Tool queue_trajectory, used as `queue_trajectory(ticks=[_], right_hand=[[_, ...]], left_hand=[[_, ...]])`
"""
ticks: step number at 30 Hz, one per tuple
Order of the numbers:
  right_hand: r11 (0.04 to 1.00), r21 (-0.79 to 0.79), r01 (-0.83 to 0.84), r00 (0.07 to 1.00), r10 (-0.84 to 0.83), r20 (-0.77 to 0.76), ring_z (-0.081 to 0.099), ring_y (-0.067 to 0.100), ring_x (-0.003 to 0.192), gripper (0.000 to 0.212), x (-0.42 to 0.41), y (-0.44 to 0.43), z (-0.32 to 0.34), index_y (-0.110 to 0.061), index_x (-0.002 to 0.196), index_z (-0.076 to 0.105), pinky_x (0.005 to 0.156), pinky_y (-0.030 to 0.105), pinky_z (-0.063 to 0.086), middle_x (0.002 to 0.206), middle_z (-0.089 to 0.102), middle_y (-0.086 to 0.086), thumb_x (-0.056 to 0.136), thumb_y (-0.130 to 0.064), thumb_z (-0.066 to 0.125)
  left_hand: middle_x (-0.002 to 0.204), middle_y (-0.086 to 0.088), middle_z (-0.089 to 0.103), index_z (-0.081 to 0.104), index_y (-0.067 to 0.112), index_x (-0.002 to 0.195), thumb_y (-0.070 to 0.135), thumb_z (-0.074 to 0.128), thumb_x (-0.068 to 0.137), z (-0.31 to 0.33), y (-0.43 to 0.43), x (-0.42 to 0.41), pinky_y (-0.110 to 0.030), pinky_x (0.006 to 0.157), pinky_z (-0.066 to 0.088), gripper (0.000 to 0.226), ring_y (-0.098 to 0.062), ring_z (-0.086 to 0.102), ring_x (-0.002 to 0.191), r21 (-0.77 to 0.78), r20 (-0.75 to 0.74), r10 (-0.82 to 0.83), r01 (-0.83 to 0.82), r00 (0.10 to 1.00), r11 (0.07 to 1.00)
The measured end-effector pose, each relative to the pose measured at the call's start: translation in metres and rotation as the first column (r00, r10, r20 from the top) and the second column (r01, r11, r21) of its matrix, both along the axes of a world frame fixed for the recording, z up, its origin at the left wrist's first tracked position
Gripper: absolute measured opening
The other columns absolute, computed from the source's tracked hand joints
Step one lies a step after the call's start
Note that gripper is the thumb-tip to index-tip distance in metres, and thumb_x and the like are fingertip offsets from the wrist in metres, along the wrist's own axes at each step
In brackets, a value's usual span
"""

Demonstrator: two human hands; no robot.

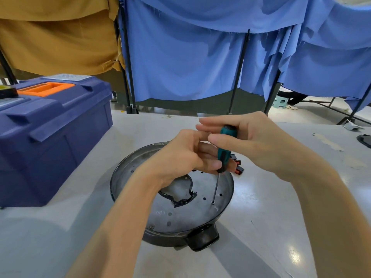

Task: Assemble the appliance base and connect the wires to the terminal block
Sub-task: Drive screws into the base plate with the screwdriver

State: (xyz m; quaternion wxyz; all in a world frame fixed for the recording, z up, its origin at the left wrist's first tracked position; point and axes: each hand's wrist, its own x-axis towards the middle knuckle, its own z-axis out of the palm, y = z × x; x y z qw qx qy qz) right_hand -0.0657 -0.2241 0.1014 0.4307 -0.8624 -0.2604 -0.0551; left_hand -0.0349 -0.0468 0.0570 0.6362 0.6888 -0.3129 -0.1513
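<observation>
Blue curtain (200, 57): hanging from dark poles across the far side of the scene.
Table (281, 227): pale and glossy, carrying everything below.
Toolbox (50, 137): dark blue with an orange handle, sitting closed at the table's left.
Appliance base (180, 215): a round, dark-rimmed pan with a perforated metal floor, lying at the table's centre, its black handle pointing toward the viewer.
Right hand (257, 141): pinching the top of the screwdriver handle between thumb and nearly straight fingers.
Left hand (180, 157): curling around the lower handle, thumb pressing against it.
Screwdriver (224, 151): teal and black, standing slightly tilted, its tip meeting the screw.
Red-and-black parts (239, 167): lying just beyond the base's far rim, partly hidden; their type cannot be told.
Screw (212, 202): sitting in the metal floor, right of centre.
</observation>
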Motion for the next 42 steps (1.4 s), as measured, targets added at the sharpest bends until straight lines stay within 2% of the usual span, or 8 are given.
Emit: queue_trajectory(ticks=[6, 12, 20, 23, 28, 35, 38, 42], right_hand=[[0.932, 0.059, 0.357, 0.886, -0.358, 0.295, 0.069, 0.010, 0.077, 0.042, 0.006, 0.027, -0.013, -0.019, 0.090, 0.078, 0.076, 0.031, 0.057, 0.078, 0.073, -0.005, 0.067, -0.055, 0.074], [0.966, 0.238, -0.100, 0.995, 0.103, 0.000, 0.071, 0.012, 0.102, 0.034, 0.004, -0.001, -0.003, -0.011, 0.117, 0.070, 0.087, 0.022, 0.055, 0.106, 0.075, -0.003, 0.083, -0.009, 0.074], [0.942, 0.086, 0.326, 0.894, -0.336, 0.297, 0.061, 0.014, 0.068, 0.046, 0.009, 0.009, -0.007, -0.012, 0.072, 0.059, 0.065, 0.033, 0.057, 0.069, 0.063, -0.001, 0.060, -0.049, 0.084], [0.950, 0.053, 0.308, 0.904, -0.309, 0.295, 0.056, 0.006, 0.061, 0.044, 0.009, 0.006, -0.005, -0.017, 0.069, 0.063, 0.057, 0.020, 0.048, 0.063, 0.063, -0.005, 0.067, -0.058, 0.077], [0.987, -0.021, 0.160, 0.973, -0.154, 0.172, 0.066, 0.006, 0.080, 0.021, 0.002, -0.004, 0.000, -0.028, 0.091, 0.078, 0.069, 0.018, 0.053, 0.078, 0.073, -0.015, 0.079, -0.043, 0.072], [0.927, -0.009, 0.376, 0.882, -0.355, 0.311, 0.037, 0.014, 0.052, 0.059, 0.007, 0.017, -0.008, 0.000, 0.065, 0.051, 0.052, 0.036, 0.039, 0.059, 0.051, 0.015, 0.068, -0.052, 0.079], [0.959, -0.057, 0.276, 0.934, -0.254, 0.250, 0.052, 0.004, 0.045, 0.037, 0.001, 0.013, -0.001, -0.016, 0.081, 0.071, 0.051, 0.018, 0.044, 0.067, 0.065, -0.007, 0.072, -0.052, 0.075], [0.986, 0.075, 0.152, 0.971, -0.163, 0.174, 0.067, 0.016, 0.048, 0.018, -0.004, 0.015, -0.001, -0.013, 0.093, 0.074, 0.051, 0.024, 0.057, 0.070, 0.070, -0.003, 0.079, -0.022, 0.078]], left_hand=[[0.078, -0.001, 0.075, 0.074, 0.018, 0.087, -0.003, 0.085, 0.065, -0.001, -0.010, -0.003, -0.021, 0.069, 0.056, 0.032, -0.013, 0.072, 0.078, -0.004, 0.116, 0.162, -0.163, 0.980, 0.987], [0.097, -0.022, 0.073, 0.065, -0.003, 0.103, -0.019, 0.060, 0.083, -0.003, 0.006, 0.002, -0.035, 0.081, 0.058, 0.026, -0.032, 0.072, 0.094, -0.038, -0.048, -0.014, 0.012, 0.999, 0.999], [0.083, -0.016, 0.075, 0.069, 0.004, 0.100, 0.002, 0.078, 0.075, -0.004, -0.006, 0.001, -0.036, 0.074, 0.060, 0.027, -0.031, 0.074, 0.081, 0.014, -0.033, 0.078, -0.077, 0.996, 0.997], [0.092, -0.021, 0.074, 0.061, -0.005, 0.110, -0.007, 0.066, 0.084, -0.005, -0.005, 0.001, -0.037, 0.076, 0.060, 0.026, -0.035, 0.073, 0.085, -0.007, -0.070, 0.007, -0.007, 0.998, 1.000], [0.100, -0.018, 0.074, 0.068, 0.001, 0.104, -0.010, 0.061, 0.087, -0.002, 0.002, 0.001, -0.034, 0.080, 0.059, 0.021, -0.033, 0.073, 0.093, 0.030, -0.068, -0.016, 0.018, 0.998, 0.999], [0.086, -0.023, 0.073, 0.071, 0.006, 0.093, -0.002, 0.077, 0.075, -0.002, -0.003, -0.001, -0.032, 0.069, 0.060, 0.020, -0.034, 0.074, 0.079, 0.011, -0.037, 0.052, -0.051, 0.998, 0.999], [0.093, -0.018, 0.075, 0.070, 0.003, 0.097, -0.011, 0.062, 0.086, -0.002, 0.003, 0.001, -0.033, 0.075, 0.060, 0.019, -0.031, 0.074, 0.087, 0.044, -0.042, -0.014, 0.016, 0.999, 0.999], [0.100, -0.018, 0.074, 0.070, 0.004, 0.094, -0.014, 0.060, 0.086, 0.001, 0.010, 0.000, -0.037, 0.082, 0.059, 0.021, -0.034, 0.072, 0.093, 0.068, -0.074, -0.052, 0.057, 0.996, 0.996]])
